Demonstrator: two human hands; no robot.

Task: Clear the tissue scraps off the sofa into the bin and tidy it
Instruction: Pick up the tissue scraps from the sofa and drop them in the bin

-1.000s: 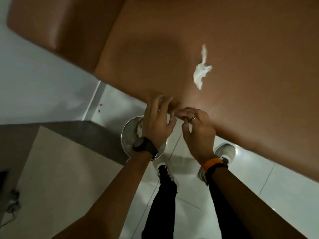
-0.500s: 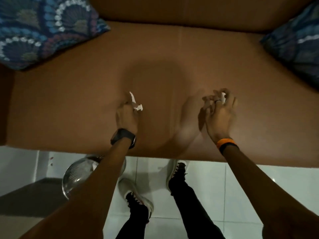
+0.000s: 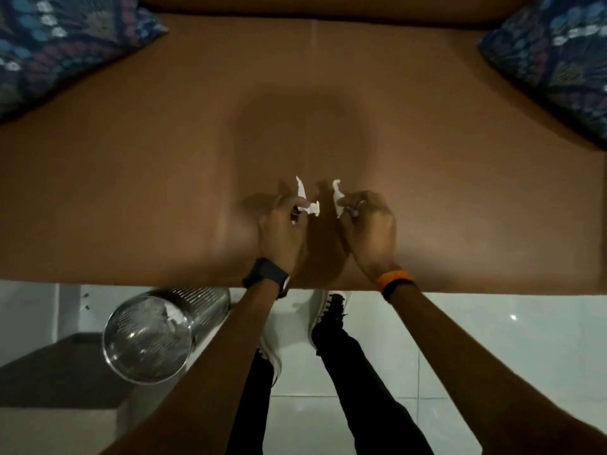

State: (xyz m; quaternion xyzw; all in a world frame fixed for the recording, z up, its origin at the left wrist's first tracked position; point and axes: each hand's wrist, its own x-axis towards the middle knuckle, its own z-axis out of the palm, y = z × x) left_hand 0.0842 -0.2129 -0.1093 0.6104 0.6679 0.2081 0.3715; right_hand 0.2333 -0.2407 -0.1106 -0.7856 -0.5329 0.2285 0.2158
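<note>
Over the front middle of the brown sofa seat (image 3: 427, 110), my left hand (image 3: 282, 231) pinches a white tissue scrap (image 3: 307, 200). My right hand (image 3: 368, 224), close beside it, pinches a second white tissue scrap (image 3: 337, 197). Both scraps stick up from the fingertips, a little apart. On the floor to the lower left, just in front of the sofa's edge, stands a round perforated metal bin (image 3: 147, 343) with a bit of white tissue (image 3: 172, 315) inside it.
Patterned blue cushions lie at the sofa's back left (image 3: 59, 44) and back right (image 3: 551, 57). My legs and white shoes (image 3: 328, 310) stand on the pale tiled floor (image 3: 492, 339) below the sofa's front edge. A dark step (image 3: 65, 372) sits left of the bin.
My hands have drawn together at the seat's front middle, each holding its scrap. One second ago they were at the sofa's edge over the bin, with a scrap lying on the seat.
</note>
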